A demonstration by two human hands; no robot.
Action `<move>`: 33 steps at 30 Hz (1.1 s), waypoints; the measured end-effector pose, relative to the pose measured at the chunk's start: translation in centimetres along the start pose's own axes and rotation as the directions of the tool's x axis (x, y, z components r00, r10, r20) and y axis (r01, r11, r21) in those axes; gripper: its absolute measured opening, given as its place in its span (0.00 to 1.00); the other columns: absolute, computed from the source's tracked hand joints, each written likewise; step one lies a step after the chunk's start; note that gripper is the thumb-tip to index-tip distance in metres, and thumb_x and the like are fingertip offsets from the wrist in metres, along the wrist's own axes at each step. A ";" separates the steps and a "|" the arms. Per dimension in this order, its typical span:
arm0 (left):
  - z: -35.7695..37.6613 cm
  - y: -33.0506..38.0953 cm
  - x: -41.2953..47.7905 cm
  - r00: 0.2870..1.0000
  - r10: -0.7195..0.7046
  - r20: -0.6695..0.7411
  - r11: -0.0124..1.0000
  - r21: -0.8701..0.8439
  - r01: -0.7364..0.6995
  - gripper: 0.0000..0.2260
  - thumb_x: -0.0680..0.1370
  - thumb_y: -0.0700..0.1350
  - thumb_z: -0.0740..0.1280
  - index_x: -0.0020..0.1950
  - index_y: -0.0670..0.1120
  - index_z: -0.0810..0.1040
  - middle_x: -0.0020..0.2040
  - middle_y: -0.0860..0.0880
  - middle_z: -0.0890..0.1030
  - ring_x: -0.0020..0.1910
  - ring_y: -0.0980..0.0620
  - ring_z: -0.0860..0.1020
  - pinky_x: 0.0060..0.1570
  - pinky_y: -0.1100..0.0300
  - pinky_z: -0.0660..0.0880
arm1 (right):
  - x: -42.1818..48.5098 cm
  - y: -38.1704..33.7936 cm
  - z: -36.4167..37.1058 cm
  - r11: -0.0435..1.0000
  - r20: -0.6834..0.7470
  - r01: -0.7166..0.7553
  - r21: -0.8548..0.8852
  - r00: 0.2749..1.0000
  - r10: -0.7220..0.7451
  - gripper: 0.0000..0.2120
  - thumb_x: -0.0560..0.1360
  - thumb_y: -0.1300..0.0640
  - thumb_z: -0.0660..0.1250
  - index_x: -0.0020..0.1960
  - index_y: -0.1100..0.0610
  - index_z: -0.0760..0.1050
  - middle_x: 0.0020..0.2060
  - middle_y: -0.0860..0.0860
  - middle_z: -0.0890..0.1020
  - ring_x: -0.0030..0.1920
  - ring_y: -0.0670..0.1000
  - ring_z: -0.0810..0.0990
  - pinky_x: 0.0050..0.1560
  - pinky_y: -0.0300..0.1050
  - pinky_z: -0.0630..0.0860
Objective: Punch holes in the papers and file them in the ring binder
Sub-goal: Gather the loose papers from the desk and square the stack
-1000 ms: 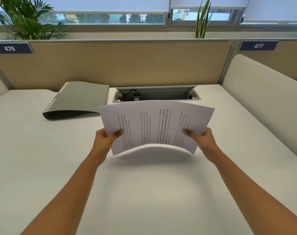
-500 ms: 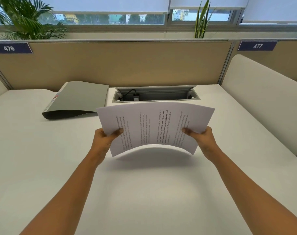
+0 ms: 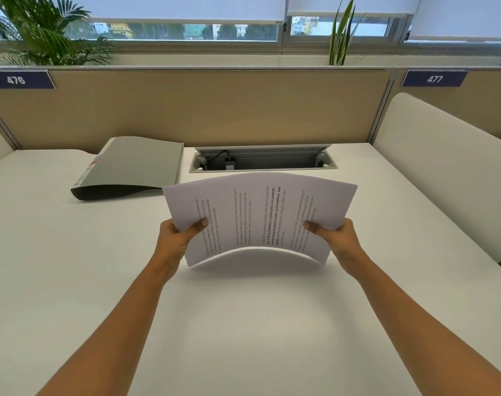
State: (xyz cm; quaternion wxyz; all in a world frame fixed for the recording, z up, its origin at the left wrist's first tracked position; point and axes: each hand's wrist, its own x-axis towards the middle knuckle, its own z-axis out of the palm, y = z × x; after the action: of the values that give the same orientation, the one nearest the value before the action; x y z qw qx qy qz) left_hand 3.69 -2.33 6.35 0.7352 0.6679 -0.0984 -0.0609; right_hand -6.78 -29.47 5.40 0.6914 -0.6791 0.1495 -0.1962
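A stack of white printed papers (image 3: 258, 215) is held above the white desk (image 3: 243, 324), bowed upward in the middle with its lower edge near the surface. My left hand (image 3: 176, 238) grips its left side, thumb on top. My right hand (image 3: 335, 235) grips its right side the same way. A closed grey ring binder (image 3: 138, 167) lies flat on the desk, back left of the papers and apart from them. No hole punch is in view.
An open cable tray (image 3: 263, 161) with a plug and cord is sunk into the desk just behind the papers. Beige partition panels (image 3: 215, 107) wall the back. A cream side divider (image 3: 438, 167) closes the right. Plants stand behind the partition.
The papers stay held in both hands at nearly the same spot; the stack has shifted very slightly and its text lines look a little different.
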 end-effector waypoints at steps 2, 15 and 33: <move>0.0 -0.8 -0.3 0.999 -0.033 0.011 0.999 0.005 0.033 0.11 0.74 0.36 0.67 0.47 0.52 0.77 0.45 0.52 0.81 0.45 0.50 0.79 0.45 0.58 0.78 | -0.4 0.7 0.0 1.000 0.024 -0.011 -0.016 1.000 0.011 0.14 0.69 0.66 0.72 0.52 0.54 0.77 0.48 0.48 0.82 0.49 0.49 0.81 0.44 0.35 0.79; 0.7 -1.3 -0.2 0.990 -0.058 -0.128 0.998 -0.012 0.057 0.06 0.74 0.39 0.68 0.49 0.47 0.76 0.44 0.52 0.79 0.42 0.50 0.78 0.41 0.57 0.76 | 0.0 2.1 0.2 0.961 -0.355 -0.010 -0.275 0.930 -0.092 0.21 0.71 0.61 0.72 0.61 0.60 0.72 0.59 0.54 0.78 0.60 0.53 0.76 0.58 0.42 0.72; 3.9 -2.1 -1.3 0.980 -0.169 -0.108 0.898 -0.426 0.108 0.08 0.74 0.36 0.68 0.49 0.48 0.78 0.39 0.55 0.85 0.38 0.58 0.83 0.39 0.62 0.81 | -0.4 1.0 7.2 0.801 0.092 -0.406 0.440 0.908 0.409 0.06 0.78 0.62 0.61 0.54 0.61 0.72 0.46 0.54 0.80 0.44 0.51 0.80 0.42 0.40 0.81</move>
State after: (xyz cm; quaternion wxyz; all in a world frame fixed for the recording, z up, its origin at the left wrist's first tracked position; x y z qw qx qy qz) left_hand 1.67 -6.03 4.54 0.8599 0.5030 0.0175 -0.0850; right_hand -3.59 -22.94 4.59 0.8545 -0.4518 0.2450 -0.0749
